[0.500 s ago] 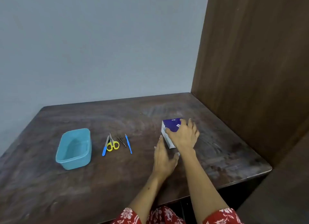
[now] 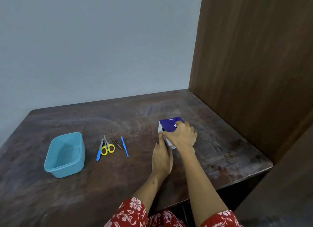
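Red sleeves (image 2: 130, 213): ours, nearest, at bottom edge.
Tub (image 2: 67, 171): blue, far left on table (image 2: 50, 201).
L hand (image 2: 161, 154): fingers straight, we touch box's left side.
Scissors (image 2: 108, 148): yellow grips, btw tub & box, w/ other small tools.
R hand (image 2: 182, 137): we grasp box from above, fingers curled over top.
Box (image 2: 168, 125): purple top, white sides; on table, right of centre.
Wall (image 2: 101, 49): grey, behind.

Both bare forearms reach forward, converging. The left hand (image 2: 161, 156) is flat, its fingers straight and pointing to 12 o'clock. Just at its 1 o'clock the right hand (image 2: 182, 136), angled toward 11 o'clock, curls its fingers over the box (image 2: 169, 125).
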A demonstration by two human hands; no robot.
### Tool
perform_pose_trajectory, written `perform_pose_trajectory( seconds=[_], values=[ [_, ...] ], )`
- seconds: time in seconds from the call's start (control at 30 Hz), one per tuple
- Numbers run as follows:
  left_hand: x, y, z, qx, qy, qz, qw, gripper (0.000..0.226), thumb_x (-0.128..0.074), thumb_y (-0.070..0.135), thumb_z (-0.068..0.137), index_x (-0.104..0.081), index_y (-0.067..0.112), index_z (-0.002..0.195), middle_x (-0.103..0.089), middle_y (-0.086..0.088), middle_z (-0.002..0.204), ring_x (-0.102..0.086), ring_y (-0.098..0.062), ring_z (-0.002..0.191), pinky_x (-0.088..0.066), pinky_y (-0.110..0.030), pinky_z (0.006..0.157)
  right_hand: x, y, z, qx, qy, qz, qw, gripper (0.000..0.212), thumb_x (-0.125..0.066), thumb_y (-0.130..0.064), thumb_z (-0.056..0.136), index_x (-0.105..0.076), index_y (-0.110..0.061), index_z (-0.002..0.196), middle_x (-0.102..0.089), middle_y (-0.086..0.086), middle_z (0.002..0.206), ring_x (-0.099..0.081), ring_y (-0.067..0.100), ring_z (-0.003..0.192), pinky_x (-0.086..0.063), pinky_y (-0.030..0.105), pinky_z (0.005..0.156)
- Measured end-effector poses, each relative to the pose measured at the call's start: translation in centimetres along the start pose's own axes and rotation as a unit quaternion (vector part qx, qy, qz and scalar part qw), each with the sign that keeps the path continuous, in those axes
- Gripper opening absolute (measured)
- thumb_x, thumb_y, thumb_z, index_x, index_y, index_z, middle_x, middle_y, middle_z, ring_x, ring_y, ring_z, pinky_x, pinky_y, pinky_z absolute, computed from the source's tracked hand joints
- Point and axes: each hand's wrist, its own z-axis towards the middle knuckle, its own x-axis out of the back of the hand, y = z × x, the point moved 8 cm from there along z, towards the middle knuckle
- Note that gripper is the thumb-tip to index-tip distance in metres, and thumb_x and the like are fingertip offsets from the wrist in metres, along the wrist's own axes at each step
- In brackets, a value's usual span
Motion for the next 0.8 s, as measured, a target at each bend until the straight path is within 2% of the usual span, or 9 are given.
perform_pose_trajectory(
  seconds=[0.1, 0.27, 0.4, 0.5, 0.53, 0.6, 0.67, 0.73, 0.8],
  values=[
    [0.1, -0.2, 0.0, 0.011, 0.006, 0.012, 1.0, 0.073, -0.047, 0.016, 0.095, 0.004, 0.018, 0.148, -0.056, 0.0, 0.131, -0.055, -0.023, 0.116, -0.038, -0.044, 0.106, 0.2, 0.1, 0.3, -0.018, -0.011, 0.009, 1.0, 0.08, -0.074, -0.057, 0.061, -0.051, -0.016, 0.126, -0.053, 0.009, 0.131, -0.047, 0.03, 0.123, -0.039, 0.047, 0.102],
    [0.0, -0.2, 0.1, 0.018, 0.01, 0.023, 1.0, 0.07, -0.046, 0.016, 0.095, -0.001, 0.02, 0.149, -0.059, -0.001, 0.126, -0.055, -0.023, 0.114, -0.042, -0.045, 0.102, 0.0, 0.5, 0.4, -0.068, -0.014, 0.031, 0.997, 0.082, -0.075, -0.056, 0.059, -0.049, -0.019, 0.127, -0.049, 0.007, 0.133, -0.044, 0.028, 0.125, -0.035, 0.047, 0.101],
    [0.2, 0.0, 0.0, 0.013, 0.009, 0.041, 0.999, 0.071, -0.042, 0.021, 0.098, 0.009, 0.021, 0.147, -0.056, -0.005, 0.131, -0.051, -0.027, 0.119, -0.04, -0.045, 0.103, 0.2, 0.4, 0.6, -0.097, -0.004, 0.074, 0.993, 0.074, -0.069, -0.056, 0.062, -0.051, -0.018, 0.123, -0.053, 0.006, 0.13, -0.046, 0.027, 0.122, -0.031, 0.046, 0.1],
    [0.3, 0.5, -0.3, -0.014, 0.012, 0.043, 0.999, 0.072, -0.042, 0.019, 0.098, 0.016, 0.035, 0.138, -0.057, -0.004, 0.128, -0.053, -0.025, 0.115, -0.042, -0.045, 0.1, 0.8, 0.4, 1.0, -0.119, -0.025, 0.126, 0.985, 0.062, -0.064, -0.063, 0.064, -0.056, -0.022, 0.109, -0.059, 0.004, 0.118, -0.051, 0.027, 0.113, -0.035, 0.044, 0.097],
    [0.3, 0.7, -0.3, -0.023, 0.012, 0.045, 0.999, 0.072, -0.042, 0.017, 0.097, 0.013, 0.038, 0.139, -0.056, -0.003, 0.129, -0.052, -0.025, 0.116, -0.04, -0.044, 0.102, 1.2, 0.6, 1.2, -0.131, -0.032, 0.166, 0.977, 0.056, -0.061, -0.067, 0.063, -0.058, -0.024, 0.1, -0.059, 0.004, 0.109, -0.052, 0.026, 0.104, -0.037, 0.042, 0.093],
    [0.0, 0.9, -0.2, -0.043, 0.008, 0.061, 0.997, 0.069, -0.04, 0.013, 0.098, 0.004, 0.038, 0.143, -0.045, 0.0, 0.143, -0.042, -0.02, 0.13, -0.027, -0.038, 0.113, 2.0, 1.2, 2.0, -0.145, -0.049, 0.263, 0.952, 0.05, -0.058, -0.065, 0.066, -0.058, -0.022, 0.091, -0.056, 0.004, 0.1, -0.05, 0.024, 0.093, -0.042, 0.039, 0.087],
    [-0.4, 1.1, -0.1, -0.061, 0.002, 0.103, 0.993, 0.064, -0.038, 0.01, 0.098, -0.006, 0.038, 0.145, -0.033, -0.003, 0.151, -0.033, -0.016, 0.138, -0.019, -0.033, 0.116, 2.5, 2.3, 2.8, -0.168, -0.061, 0.357, 0.917, 0.054, -0.059, -0.057, 0.069, -0.06, -0.014, 0.101, -0.058, 0.005, 0.103, -0.055, 0.025, 0.097, -0.048, 0.04, 0.089],
    [-0.6, 0.9, 0.1, -0.057, 0.0, 0.125, 0.991, 0.059, -0.038, 0.009, 0.097, -0.017, 0.035, 0.146, -0.035, -0.012, 0.149, -0.036, -0.021, 0.135, -0.021, -0.033, 0.116, 2.7, 3.6, 3.5, -0.207, -0.054, 0.436, 0.874, 0.063, -0.062, -0.053, 0.074, -0.054, -0.01, 0.119, -0.057, 0.006, 0.112, -0.057, 0.028, 0.107, -0.048, 0.043, 0.094],
    [-0.7, 0.8, 0.1, -0.048, -0.001, 0.129, 0.991, 0.052, -0.037, 0.01, 0.097, -0.026, 0.03, 0.143, -0.037, -0.016, 0.146, -0.036, -0.026, 0.135, -0.022, -0.033, 0.115, 3.0, 4.7, 4.3, -0.233, -0.012, 0.47, 0.851, 0.061, -0.059, -0.051, 0.08, -0.05, -0.008, 0.123, -0.057, 0.009, 0.122, -0.056, 0.031, 0.111, -0.047, 0.045, 0.097]
  ],
)
